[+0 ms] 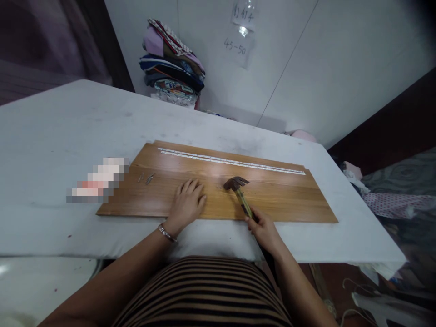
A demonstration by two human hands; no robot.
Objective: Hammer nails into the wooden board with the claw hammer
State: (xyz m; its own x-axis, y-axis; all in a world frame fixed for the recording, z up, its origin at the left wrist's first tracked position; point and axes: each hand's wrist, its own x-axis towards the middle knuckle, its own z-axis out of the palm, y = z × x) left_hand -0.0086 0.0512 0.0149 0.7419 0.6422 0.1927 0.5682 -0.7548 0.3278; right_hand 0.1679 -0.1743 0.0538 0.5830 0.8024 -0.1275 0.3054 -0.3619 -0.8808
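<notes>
A long wooden board (pixel 279 200) lies across the white padded table (pixel 51 136). My left hand (pixel 186 203) rests flat on the board with its fingers spread. My right hand (pixel 264 229) grips the handle of a claw hammer (pixel 236 184) at the board's near edge. The hammer's dark head sits over a row of small dark dots on the wood. A pale strip (pixel 231 161) runs along the board's far edge. A few loose nails (pixel 146 178) lie on the board's left part.
A blurred-out object (pixel 98 179) lies on the table left of the board. A stack of folded fabrics (pixel 172 66) stands against the white wall behind. Cloth and clutter (pixel 391 200) lie on the floor to the right.
</notes>
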